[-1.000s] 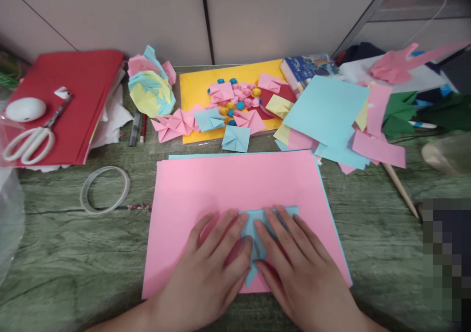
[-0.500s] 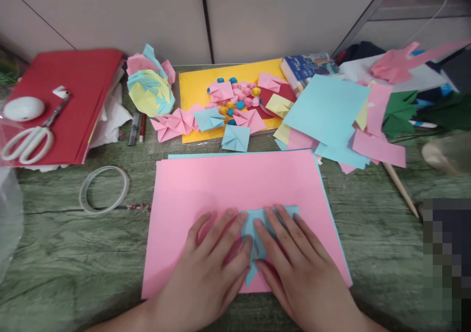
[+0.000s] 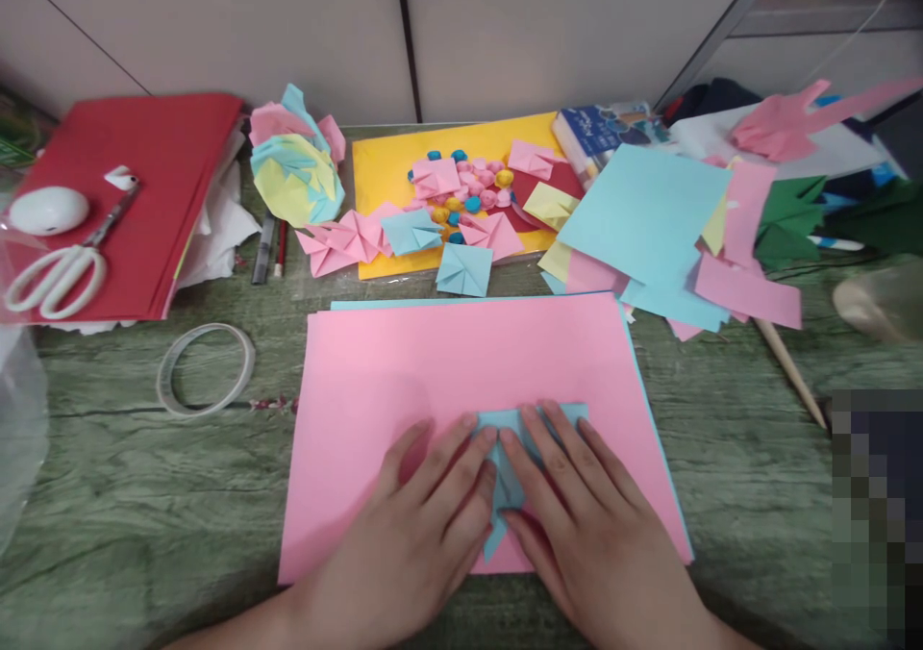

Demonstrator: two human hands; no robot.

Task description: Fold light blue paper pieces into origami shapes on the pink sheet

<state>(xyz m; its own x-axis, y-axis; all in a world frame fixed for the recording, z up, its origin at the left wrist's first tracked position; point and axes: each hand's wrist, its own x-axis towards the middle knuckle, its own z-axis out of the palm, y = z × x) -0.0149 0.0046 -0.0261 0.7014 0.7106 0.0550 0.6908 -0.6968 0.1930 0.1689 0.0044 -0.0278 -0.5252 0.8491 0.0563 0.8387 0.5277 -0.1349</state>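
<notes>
Two bare hands press a small piece of folded blue paper (image 3: 509, 482) flat on a stack of large pink sheets (image 3: 461, 362), whose blue edges show at the top and right. The left hand (image 3: 425, 525) covers the paper's left side, fingers spread and slightly bent. The right hand (image 3: 595, 515) lies over its right side, fingertips near the top edge, thumb by the lower point. Neither grip is closed around anything; both are open, palms down. The lower tip of the folded paper points toward the person.

The stack lies on a green, wood-grained worktop (image 3: 180, 496). To its left is a clear ring of tape (image 3: 206, 369). Farther back on the left, white-handled scissors (image 3: 68, 270), a white case (image 3: 49, 211) and a white earbud (image 3: 121, 179) rest on red paper (image 3: 159, 150).

Behind the stack, a yellow sheet (image 3: 389, 174) carries small pink, blue and yellow balls (image 3: 480, 184) and folded paper pieces. Right of it are a light blue sheet (image 3: 645, 212), pink scraps (image 3: 750, 287) and a wooden stick (image 3: 791, 373).
</notes>
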